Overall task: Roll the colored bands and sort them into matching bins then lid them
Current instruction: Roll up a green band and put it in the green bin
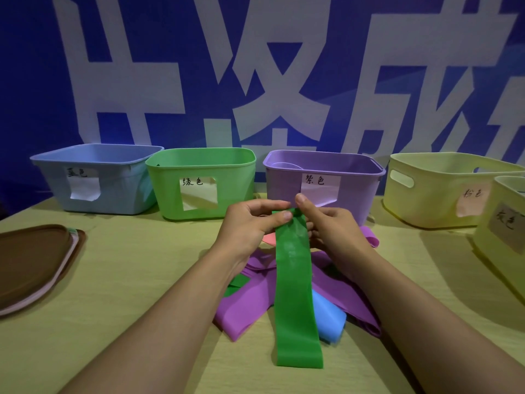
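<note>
- Left hand (252,220) pinching the far end of the green band (295,294) between thumb and fingers.
- Right hand (326,226) gripping the same end from the other side, thumb raised over the top, fingers curled behind.
- Far end of the green band bunched between the two hands, just in front of the purple bin (324,177); the rest stretched flat toward the near edge of the tabletop (127,280), lying across the pile.
- Under it, a loose heap of purple bands (247,308), a blue band (329,319) just right of the green strip, a pink band (270,238) peeking out between the hands, a second green scrap (237,282) beside the left wrist.
- Along the back, in a row from the left: blue bin (93,177), green bin (201,183), purple bin, yellow bin (443,189), and another yellow bin (505,223) at the right edge, each bearing a paper label.
- Something pale visible inside the purple bin, too unclear to identify.
- Stack of lids (34,263) at the left on the tabletop, brown one on top, pink edge showing beneath.
- Blue banner (255,66) with large white characters behind the bins.
</note>
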Demonstrator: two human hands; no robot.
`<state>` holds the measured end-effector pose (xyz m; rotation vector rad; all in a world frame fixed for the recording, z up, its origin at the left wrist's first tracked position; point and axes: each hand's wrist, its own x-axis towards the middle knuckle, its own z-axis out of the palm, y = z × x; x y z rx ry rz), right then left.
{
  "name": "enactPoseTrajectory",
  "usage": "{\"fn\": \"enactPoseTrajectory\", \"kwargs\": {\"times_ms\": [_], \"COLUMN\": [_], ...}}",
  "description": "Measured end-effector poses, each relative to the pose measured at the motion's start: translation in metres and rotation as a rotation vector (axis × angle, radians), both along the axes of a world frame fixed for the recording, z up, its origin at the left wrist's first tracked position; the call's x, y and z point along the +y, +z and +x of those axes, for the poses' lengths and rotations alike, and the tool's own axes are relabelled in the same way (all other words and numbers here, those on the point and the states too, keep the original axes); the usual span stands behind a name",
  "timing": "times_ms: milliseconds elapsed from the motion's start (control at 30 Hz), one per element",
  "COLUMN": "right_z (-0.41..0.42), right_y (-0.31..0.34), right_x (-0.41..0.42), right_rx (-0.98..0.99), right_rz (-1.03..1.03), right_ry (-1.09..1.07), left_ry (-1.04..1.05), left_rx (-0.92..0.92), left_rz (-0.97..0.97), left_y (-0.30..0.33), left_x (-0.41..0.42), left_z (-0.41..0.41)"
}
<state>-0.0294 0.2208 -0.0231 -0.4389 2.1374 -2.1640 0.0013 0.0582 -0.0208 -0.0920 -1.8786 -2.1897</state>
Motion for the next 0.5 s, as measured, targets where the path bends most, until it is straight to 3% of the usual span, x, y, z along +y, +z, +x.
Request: {"fn": "enactPoseTrajectory", "kwargs": {"times_ms": [300,500], "right_z": [-0.0014,-0.0044], "right_y": [-0.0017,-0.0029], "right_x": [-0.0001,-0.0003], "right_rx": [0.048,0.017], "right_rz": [-0.014,-0.091], "right_ry": [0.008,0.002], "left_ry": [-0.004,-0.094], "left_rx": [-0.015,-0.087], "left_rz": [-0.032,0.164], "left_y": [0.0,0.0079], "left_x": [0.0001,0.005], "left_z": [0.0014,0.0061]}}
